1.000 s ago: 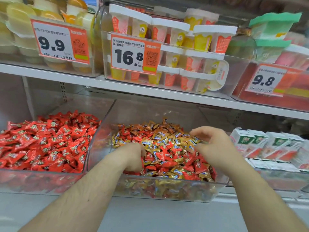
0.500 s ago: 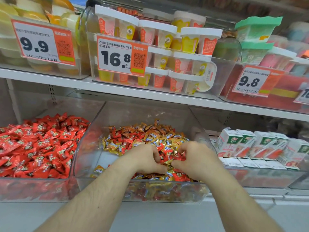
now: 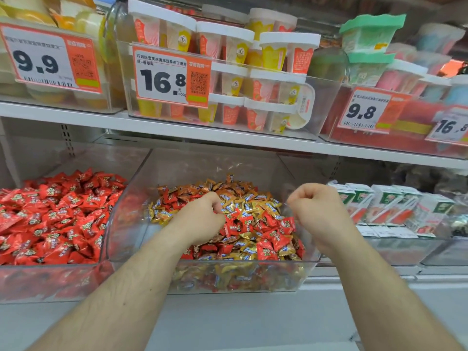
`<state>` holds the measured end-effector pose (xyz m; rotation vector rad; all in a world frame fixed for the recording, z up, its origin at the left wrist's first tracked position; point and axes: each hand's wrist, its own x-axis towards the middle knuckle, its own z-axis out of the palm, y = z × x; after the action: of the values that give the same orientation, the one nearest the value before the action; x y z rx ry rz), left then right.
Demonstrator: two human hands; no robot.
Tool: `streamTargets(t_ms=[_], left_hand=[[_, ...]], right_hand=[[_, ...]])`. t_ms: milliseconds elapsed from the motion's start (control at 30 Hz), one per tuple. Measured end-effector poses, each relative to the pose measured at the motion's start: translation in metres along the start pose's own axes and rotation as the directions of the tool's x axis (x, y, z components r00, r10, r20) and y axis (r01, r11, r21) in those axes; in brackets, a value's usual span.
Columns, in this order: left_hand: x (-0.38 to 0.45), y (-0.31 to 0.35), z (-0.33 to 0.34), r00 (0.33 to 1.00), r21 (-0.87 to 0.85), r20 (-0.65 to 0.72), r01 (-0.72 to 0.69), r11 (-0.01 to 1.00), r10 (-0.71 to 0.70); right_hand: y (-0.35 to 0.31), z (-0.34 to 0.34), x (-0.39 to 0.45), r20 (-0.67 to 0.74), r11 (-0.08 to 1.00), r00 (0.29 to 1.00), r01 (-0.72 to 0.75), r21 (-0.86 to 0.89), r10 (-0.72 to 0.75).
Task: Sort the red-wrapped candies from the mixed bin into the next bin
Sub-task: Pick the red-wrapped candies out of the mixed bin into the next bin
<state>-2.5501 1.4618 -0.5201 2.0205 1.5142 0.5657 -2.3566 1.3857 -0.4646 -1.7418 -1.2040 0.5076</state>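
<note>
The clear mixed bin (image 3: 152, 261) holds gold-wrapped candies (image 3: 243, 198) at the back and red-wrapped candies (image 3: 268, 236) toward the front right. My left hand (image 3: 202, 219) is down in the pile's middle, its fingers curled into the candies and gripping some. My right hand (image 3: 319, 211) hovers over the bin's right edge as a closed fist; no candy shows in it. The neighbouring bin (image 3: 50, 265) on the left is heaped with red candies (image 3: 55, 219).
Small white cartons (image 3: 379, 203) fill a clear bin to the right. A white shelf (image 3: 202, 133) hangs close above, carrying bins of pudding cups (image 3: 253, 79) with price tags (image 3: 169, 77). The bins' front walls stand at the shelf edge.
My hands were together in the middle of the pile. The right hand has lifted and moved right as a fist; the left hand stays in the candies.
</note>
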Motion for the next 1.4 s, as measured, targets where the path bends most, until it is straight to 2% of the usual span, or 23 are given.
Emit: streamTargets(t_ms=[67,167,233,400,467,567,633,700,833,933,1000,1067,1133,1200,1233,1300,1400], left_hand=[[-0.001,0.006,0.002,1.000,0.073,0.003,-0.021,0.997,0.020],[0.003,0.012,0.009,0.999,0.240,0.044,-0.039,0.970,0.029],[0.009,0.013,0.016,0.996,0.311,0.093,-0.041,0.950,0.012],[0.013,0.015,0.022,0.989,0.343,0.146,-0.047,0.938,-0.004],[0.011,0.014,0.019,0.989,0.340,0.151,-0.048,0.939,-0.004],[0.010,0.007,0.011,0.994,0.284,0.112,-0.019,0.959,-0.013],[0.009,0.002,0.004,0.996,0.184,0.087,0.013,0.983,-0.030],[0.008,-0.001,-0.001,0.996,0.072,0.075,0.039,0.997,-0.044],[0.006,-0.007,-0.007,0.997,-0.038,0.052,0.060,0.998,-0.058],[0.003,-0.008,-0.008,0.998,-0.117,0.062,0.033,0.993,-0.026],[0.001,-0.007,-0.010,0.997,-0.173,0.071,0.000,0.985,0.012],[-0.005,-0.005,-0.015,0.997,-0.265,0.071,-0.008,0.964,0.028],[-0.016,0.000,-0.027,0.995,-0.482,0.101,0.041,0.875,0.010],[-0.031,0.005,-0.045,0.989,-0.727,0.151,0.106,0.678,0.007],[-0.038,0.004,-0.056,0.987,-0.809,0.159,0.123,0.575,0.013],[-0.053,-0.004,-0.081,0.990,-0.900,0.140,0.122,0.419,0.013],[-0.068,-0.036,-0.115,0.995,-0.964,0.045,0.066,0.256,-0.089]], right_hand=[[0.003,0.003,-0.005,0.115,0.974,0.993,0.056,-0.220,-0.031],[0.011,0.014,-0.007,0.274,0.796,0.961,0.144,-0.587,0.028],[0.017,0.022,-0.006,0.312,0.708,0.949,0.188,-0.681,0.048],[0.022,0.029,-0.003,0.335,0.722,0.942,0.223,-0.655,0.012],[0.019,0.025,0.000,0.325,0.758,0.945,0.240,-0.607,-0.039],[0.010,0.016,0.006,0.240,0.904,0.962,0.215,-0.371,-0.130],[0.007,0.014,0.012,0.184,0.948,0.975,0.171,-0.268,-0.124],[0.006,0.021,0.016,0.152,0.922,0.984,0.147,-0.358,-0.098],[0.018,0.039,0.027,0.112,0.758,0.994,0.081,-0.647,-0.010],[0.027,0.049,0.030,0.142,0.701,0.988,0.059,-0.711,0.061],[0.026,0.049,0.029,0.129,0.733,0.992,0.081,-0.676,0.009],[0.020,0.044,0.027,0.090,0.878,0.994,0.103,-0.467,-0.069],[0.007,0.040,0.019,0.098,0.993,0.994,0.060,-0.099,-0.050],[-0.008,0.043,0.006,0.196,0.972,0.980,-0.076,0.221,0.032],[-0.016,0.048,-0.001,0.242,0.945,0.969,-0.125,0.302,0.051],[-0.034,0.062,-0.017,0.326,0.935,0.945,-0.131,0.329,0.017],[-0.071,0.092,-0.043,0.451,0.953,0.883,-0.015,0.302,-0.129]])
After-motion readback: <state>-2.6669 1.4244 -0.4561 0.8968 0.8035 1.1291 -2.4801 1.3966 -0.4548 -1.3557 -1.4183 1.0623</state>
